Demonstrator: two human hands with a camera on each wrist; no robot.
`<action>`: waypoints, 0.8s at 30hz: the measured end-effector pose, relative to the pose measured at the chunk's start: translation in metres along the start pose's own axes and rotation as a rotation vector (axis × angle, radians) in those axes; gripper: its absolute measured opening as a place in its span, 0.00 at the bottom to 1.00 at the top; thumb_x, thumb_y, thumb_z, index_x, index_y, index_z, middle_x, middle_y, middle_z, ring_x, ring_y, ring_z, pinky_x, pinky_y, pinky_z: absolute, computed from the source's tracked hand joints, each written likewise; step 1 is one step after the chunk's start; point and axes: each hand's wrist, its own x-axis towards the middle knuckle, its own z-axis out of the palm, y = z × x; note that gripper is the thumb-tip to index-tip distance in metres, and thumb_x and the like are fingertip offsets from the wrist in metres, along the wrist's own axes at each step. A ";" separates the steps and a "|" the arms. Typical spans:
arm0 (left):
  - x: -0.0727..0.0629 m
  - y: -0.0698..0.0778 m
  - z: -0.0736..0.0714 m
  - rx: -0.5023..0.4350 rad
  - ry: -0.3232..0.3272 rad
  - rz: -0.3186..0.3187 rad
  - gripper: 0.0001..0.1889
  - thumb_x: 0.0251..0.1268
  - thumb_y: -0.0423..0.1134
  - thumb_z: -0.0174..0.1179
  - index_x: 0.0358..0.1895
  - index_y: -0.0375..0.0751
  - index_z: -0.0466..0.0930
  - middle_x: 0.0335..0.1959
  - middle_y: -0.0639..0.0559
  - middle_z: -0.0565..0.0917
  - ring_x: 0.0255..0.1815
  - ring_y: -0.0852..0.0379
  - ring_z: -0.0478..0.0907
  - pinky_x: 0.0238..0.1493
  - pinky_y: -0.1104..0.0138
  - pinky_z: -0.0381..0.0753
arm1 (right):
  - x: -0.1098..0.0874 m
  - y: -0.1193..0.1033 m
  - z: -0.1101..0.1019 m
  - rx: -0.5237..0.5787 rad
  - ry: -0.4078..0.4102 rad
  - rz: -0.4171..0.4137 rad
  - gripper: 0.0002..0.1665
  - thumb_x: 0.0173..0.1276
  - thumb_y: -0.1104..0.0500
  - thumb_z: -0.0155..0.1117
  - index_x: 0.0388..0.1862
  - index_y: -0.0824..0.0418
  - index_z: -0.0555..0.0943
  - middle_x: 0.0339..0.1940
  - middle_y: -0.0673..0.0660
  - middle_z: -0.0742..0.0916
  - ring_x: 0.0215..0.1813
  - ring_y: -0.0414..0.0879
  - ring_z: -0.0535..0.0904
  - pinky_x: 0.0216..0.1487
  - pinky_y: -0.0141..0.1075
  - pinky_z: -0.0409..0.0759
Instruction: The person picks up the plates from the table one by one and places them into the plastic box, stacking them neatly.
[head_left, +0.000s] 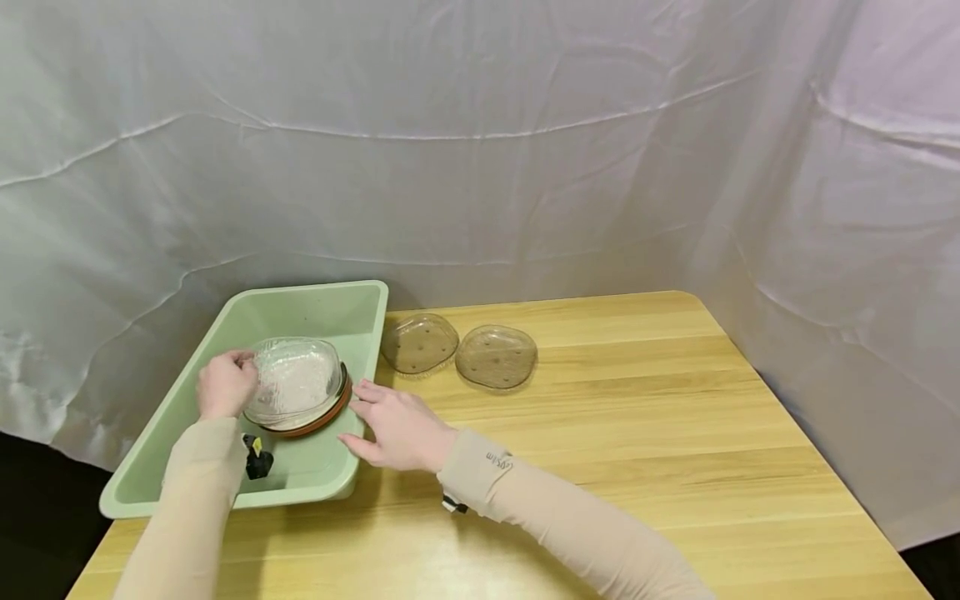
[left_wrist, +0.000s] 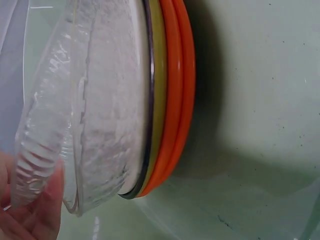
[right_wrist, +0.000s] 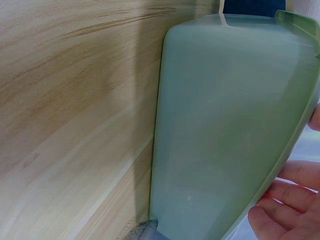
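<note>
In the green tub (head_left: 352, 454) sits a stack of plates. My left hand (head_left: 225, 385) pinches the left edge of the clear textured glass plate (head_left: 295, 375) on top. The left wrist view shows that plate tilted up at its edge, apart from another clear plate (left_wrist: 105, 125) under it. Beneath come a white rim, a dark rim, an olive one and orange plates (left_wrist: 182, 90). My right hand (head_left: 405, 429) touches the tub's right rim with relaxed fingers (right_wrist: 292, 197), holding no plate.
Two brownish clear plates (head_left: 422, 343) lie side by side on the wooden table (head_left: 637, 433), just right of the tub. Grey cloth (head_left: 480, 167) hangs behind the table and along its right side. A black wrist camera (head_left: 258, 462) hangs below my left wrist.
</note>
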 end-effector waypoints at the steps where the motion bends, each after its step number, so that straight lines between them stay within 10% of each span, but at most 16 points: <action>1: 0.000 -0.001 0.000 0.012 0.013 0.003 0.23 0.73 0.38 0.41 0.60 0.30 0.79 0.55 0.28 0.83 0.56 0.25 0.78 0.51 0.41 0.77 | 0.000 0.000 0.000 -0.001 0.000 0.000 0.34 0.77 0.38 0.51 0.68 0.62 0.77 0.74 0.60 0.75 0.78 0.50 0.69 0.74 0.38 0.69; 10: 0.002 -0.007 -0.002 0.075 -0.012 0.002 0.21 0.73 0.38 0.45 0.58 0.29 0.79 0.60 0.26 0.79 0.59 0.23 0.74 0.57 0.37 0.74 | 0.001 0.000 -0.001 -0.006 -0.002 0.001 0.34 0.77 0.39 0.51 0.68 0.62 0.76 0.74 0.60 0.75 0.78 0.50 0.68 0.75 0.38 0.67; 24: 0.007 -0.013 -0.004 0.152 -0.338 -0.017 0.30 0.75 0.39 0.31 0.71 0.19 0.59 0.68 0.16 0.63 0.65 0.16 0.63 0.67 0.33 0.67 | 0.001 0.001 0.001 -0.008 -0.004 0.003 0.34 0.78 0.39 0.48 0.68 0.62 0.76 0.75 0.60 0.74 0.78 0.50 0.68 0.74 0.39 0.70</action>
